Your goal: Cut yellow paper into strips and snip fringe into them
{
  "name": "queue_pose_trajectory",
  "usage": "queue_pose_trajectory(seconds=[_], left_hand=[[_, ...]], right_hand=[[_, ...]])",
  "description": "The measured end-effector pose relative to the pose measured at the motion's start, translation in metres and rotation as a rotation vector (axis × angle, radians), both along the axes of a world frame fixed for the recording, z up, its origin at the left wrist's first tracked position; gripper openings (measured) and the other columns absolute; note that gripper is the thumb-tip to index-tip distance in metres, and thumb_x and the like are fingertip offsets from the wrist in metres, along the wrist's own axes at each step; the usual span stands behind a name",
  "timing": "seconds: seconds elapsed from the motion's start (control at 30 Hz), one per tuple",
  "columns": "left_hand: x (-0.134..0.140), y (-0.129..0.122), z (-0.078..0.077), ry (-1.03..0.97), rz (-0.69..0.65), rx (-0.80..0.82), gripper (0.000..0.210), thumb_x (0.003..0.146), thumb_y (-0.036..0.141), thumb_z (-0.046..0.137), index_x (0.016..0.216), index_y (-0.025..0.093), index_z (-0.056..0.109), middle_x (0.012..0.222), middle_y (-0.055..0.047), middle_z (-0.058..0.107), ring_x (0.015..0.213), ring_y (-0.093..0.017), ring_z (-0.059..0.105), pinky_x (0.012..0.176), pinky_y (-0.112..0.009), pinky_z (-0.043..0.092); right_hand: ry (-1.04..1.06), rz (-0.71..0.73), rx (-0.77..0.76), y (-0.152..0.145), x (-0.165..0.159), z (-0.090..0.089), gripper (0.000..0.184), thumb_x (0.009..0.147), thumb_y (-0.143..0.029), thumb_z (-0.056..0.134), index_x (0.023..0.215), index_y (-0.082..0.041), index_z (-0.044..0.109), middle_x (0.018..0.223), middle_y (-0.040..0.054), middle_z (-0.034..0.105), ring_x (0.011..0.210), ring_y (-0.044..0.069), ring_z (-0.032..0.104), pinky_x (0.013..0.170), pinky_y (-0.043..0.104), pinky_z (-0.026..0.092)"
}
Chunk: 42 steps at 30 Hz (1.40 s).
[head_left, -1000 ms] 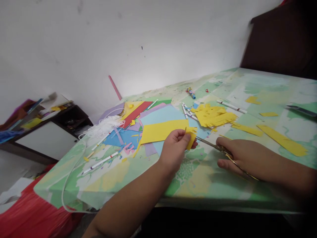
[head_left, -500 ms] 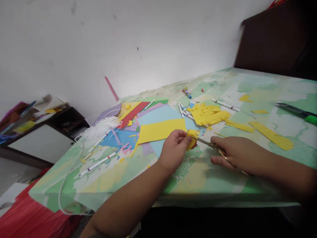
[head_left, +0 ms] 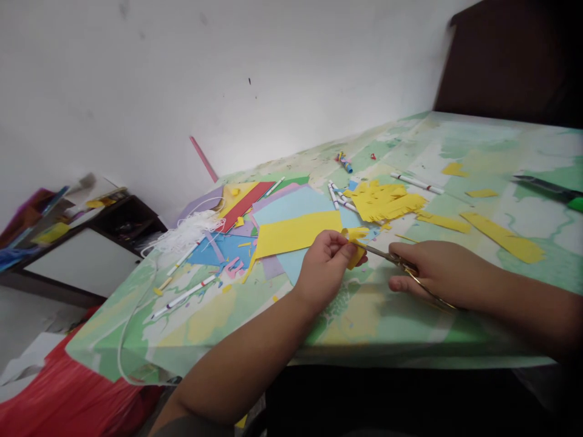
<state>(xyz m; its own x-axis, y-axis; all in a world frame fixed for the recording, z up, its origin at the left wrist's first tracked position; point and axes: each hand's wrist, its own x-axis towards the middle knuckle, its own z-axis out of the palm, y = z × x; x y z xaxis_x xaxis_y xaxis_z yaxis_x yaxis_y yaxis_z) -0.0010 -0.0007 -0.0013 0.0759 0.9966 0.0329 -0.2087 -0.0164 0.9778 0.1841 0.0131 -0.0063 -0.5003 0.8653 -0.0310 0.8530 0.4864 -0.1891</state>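
Between the thumb and fingers of my left hand (head_left: pixel 324 262) is a small piece of yellow paper (head_left: pixel 356 257), with a fringed, curling upper edge. My right hand (head_left: pixel 437 272) grips a pair of scissors (head_left: pixel 398 260) by gold-coloured handles. The blades point left and reach the yellow piece beside my left fingertips; how far apart they are cannot be made out. Just beyond my left hand lies a larger yellow sheet (head_left: pixel 298 233) on light blue paper (head_left: pixel 286 205). Farther back rests a heap of fringed yellow paper (head_left: pixel 387 200).
A patterned cloth covers the table (head_left: pixel 218 328). White string (head_left: pixel 194 229) lies tangled at left, near a blue sheet (head_left: pixel 214 250) and markers (head_left: pixel 184 296). At right are yellow strips (head_left: pixel 501 237) and a dark-bladed tool with a green handle (head_left: pixel 546 187). A low cabinet (head_left: pixel 82 258) stands left.
The view has tilted slightly, so the table appears a little higher. Both hands keep their hold on the paper and scissors, and the fringed end of the small yellow piece looks more curled.
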Motion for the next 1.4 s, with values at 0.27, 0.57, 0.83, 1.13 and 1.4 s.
queue_pose_trajectory(seconds=[0.27,0.57,0.83,1.13,1.4], left_hand=[[-0.001,-0.002,-0.001,-0.001,-0.001,0.014,0.026,0.067,0.029,0.067,0.073,0.016,0.045,0.064,0.002,0.061,0.060,-0.011,0.061,0.068,-0.028,0.047],[-0.009,-0.002,0.003,0.089,0.001,-0.072,0.017,0.071,0.028,0.060,0.080,0.014,0.059,0.067,-0.002,0.060,0.062,-0.011,0.057,0.064,-0.025,0.044],[-0.010,-0.003,0.003,0.191,-0.133,-0.052,0.023,0.071,0.034,0.059,0.063,0.012,0.060,0.058,-0.001,0.056,0.056,-0.009,0.049,0.060,-0.023,0.038],[-0.004,-0.007,0.006,0.163,0.004,-0.003,0.019,0.073,0.029,0.057,0.063,0.013,0.057,0.056,0.000,0.055,0.054,-0.009,0.051,0.059,-0.024,0.043],[-0.005,-0.008,0.005,0.227,-0.078,0.077,0.021,0.074,0.032,0.057,0.064,0.014,0.059,0.058,-0.001,0.055,0.057,-0.009,0.051,0.060,-0.023,0.045]], right_hand=[[0.007,0.007,0.024,-0.002,-0.001,0.000,0.037,0.076,-0.058,0.039,0.072,-0.022,0.046,0.062,0.0034,0.055,0.056,0.019,0.049,0.047,0.025,0.025],[0.018,-0.005,0.037,0.003,0.001,-0.004,0.037,0.076,-0.058,0.038,0.071,-0.022,0.046,0.065,0.0039,0.057,0.057,0.018,0.051,0.048,0.026,0.029],[-0.021,-0.012,0.036,-0.001,0.000,-0.001,0.037,0.076,-0.059,0.039,0.068,-0.022,0.044,0.059,0.0031,0.055,0.054,0.019,0.049,0.045,0.026,0.024],[-0.025,0.030,0.031,-0.004,0.002,0.001,0.033,0.076,-0.055,0.041,0.075,-0.022,0.044,0.065,0.0034,0.057,0.059,0.021,0.053,0.047,0.026,0.025],[0.004,0.063,0.043,-0.001,0.003,-0.004,0.032,0.076,-0.053,0.044,0.074,-0.022,0.045,0.065,0.0045,0.059,0.057,0.020,0.052,0.048,0.026,0.025]])
